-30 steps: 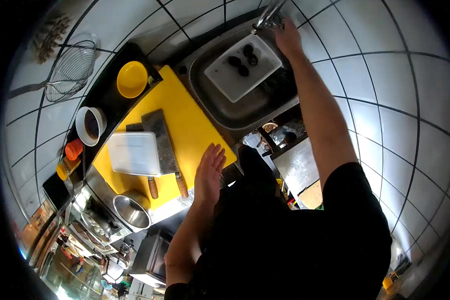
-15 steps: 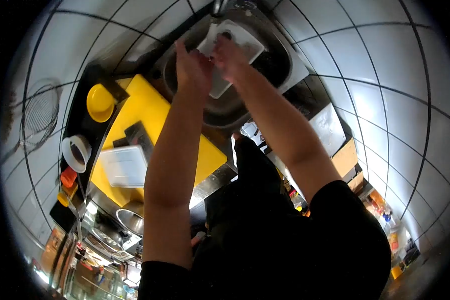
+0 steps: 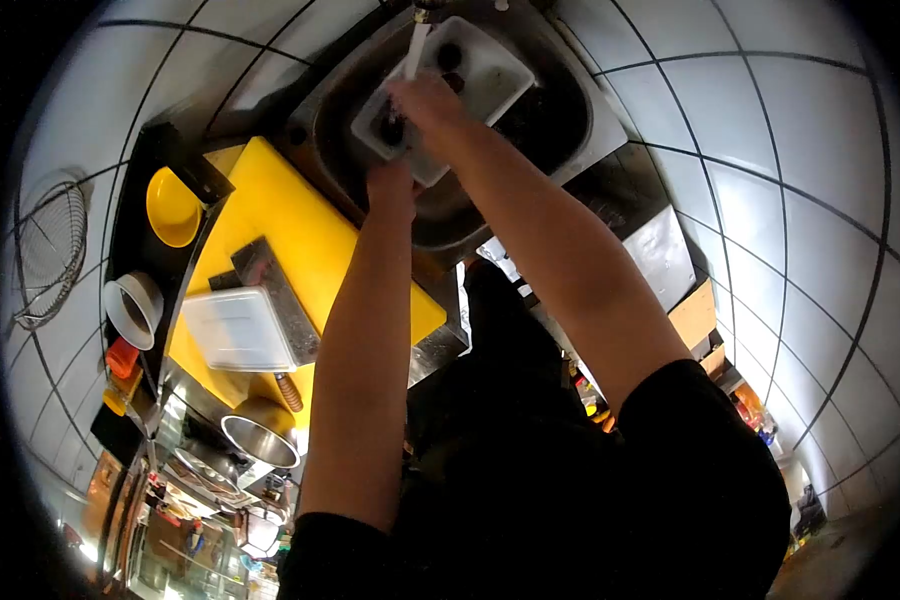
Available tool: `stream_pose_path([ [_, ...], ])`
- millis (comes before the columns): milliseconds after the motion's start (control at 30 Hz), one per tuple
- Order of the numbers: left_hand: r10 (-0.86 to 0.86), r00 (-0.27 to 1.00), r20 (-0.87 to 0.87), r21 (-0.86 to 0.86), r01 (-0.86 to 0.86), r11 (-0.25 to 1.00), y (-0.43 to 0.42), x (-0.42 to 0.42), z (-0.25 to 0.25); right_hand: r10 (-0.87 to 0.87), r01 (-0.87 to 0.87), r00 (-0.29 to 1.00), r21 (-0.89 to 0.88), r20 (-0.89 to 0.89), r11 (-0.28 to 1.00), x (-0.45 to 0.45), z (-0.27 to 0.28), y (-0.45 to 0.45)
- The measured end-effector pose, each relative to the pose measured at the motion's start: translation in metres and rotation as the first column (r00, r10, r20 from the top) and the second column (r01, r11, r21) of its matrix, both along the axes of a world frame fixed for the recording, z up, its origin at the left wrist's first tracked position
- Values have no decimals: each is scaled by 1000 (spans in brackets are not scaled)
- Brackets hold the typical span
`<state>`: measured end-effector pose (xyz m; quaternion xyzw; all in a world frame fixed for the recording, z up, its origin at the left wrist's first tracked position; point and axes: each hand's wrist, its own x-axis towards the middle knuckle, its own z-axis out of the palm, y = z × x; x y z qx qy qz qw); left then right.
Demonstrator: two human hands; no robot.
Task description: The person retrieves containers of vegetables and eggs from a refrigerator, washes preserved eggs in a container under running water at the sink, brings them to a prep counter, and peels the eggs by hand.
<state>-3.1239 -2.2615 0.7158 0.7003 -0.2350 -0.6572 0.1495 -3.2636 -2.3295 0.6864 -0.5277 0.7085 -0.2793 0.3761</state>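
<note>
A white rectangular plastic container (image 3: pixel 505 75) sits in the steel sink (image 3: pixel 570 125), with a few dark round shapes inside that I cannot identify. Water runs into it from the tap (image 3: pixel 425 12). Over the container, close to the stream, is my right hand (image 3: pixel 428 108); it is smeared and its fingers are unclear. My left hand (image 3: pixel 392 185) is lower, at the container's near left edge. Its fingers are mostly hidden, so I cannot tell whether they grip the rim.
Left of the sink, a yellow cutting board (image 3: pixel 345 262) carries a cleaver (image 3: pixel 270 285) and a translucent white lid (image 3: pixel 235 328). A steel pot (image 3: pixel 260 435), a yellow bowl (image 3: pixel 174 207) and a white bowl (image 3: pixel 135 308) stand around it. A wire strainer (image 3: pixel 50 250) hangs on the tiled wall.
My hands, close together above the container before, have separated. The left moved down to the container's near edge; the right shifted slightly left toward the stream. The view has also shifted slightly.
</note>
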Motion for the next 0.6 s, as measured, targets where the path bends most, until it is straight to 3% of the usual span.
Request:
stream_pose_path([
  [33,-38,999,19,-11,38,999,0,-4,-1,301,-390,793,-63,-530,919,-11,-21,8],
  [100,24,994,106,12,-26,1000,-9,-30,47,300,-412,751,-62,-588,909,-34,16,28],
  [133,-356,874,331,-122,413,902,-12,-20,41,291,-361,777,-15,-559,933,-45,40,32],
  [167,-600,564,567,-132,782,610,-16,0,30,277,-308,800,32,-532,951,-56,64,37],
  [233,-616,336,712,-61,904,423,-13,16,15,170,-109,904,173,-392,979,-73,88,38],
  [267,-541,516,664,-87,772,629,-11,17,17,93,-21,936,212,-340,977,-79,91,37],
  [333,-382,706,596,-116,547,829,-7,19,23,-59,104,965,165,-255,981,-83,81,34],
  [400,-303,770,561,-160,461,873,-7,2,58,268,-163,830,247,-489,955,-90,82,26],
  [467,-348,759,551,-110,479,871,-5,4,71,500,-319,651,391,-572,863,-92,77,23],
  [567,-150,921,359,-183,227,956,-2,-5,102,735,-438,449,592,-507,676,-92,54,5],
  [600,-38,967,253,-205,92,975,1,-9,110,691,-404,533,571,-488,715,-88,54,9],
])
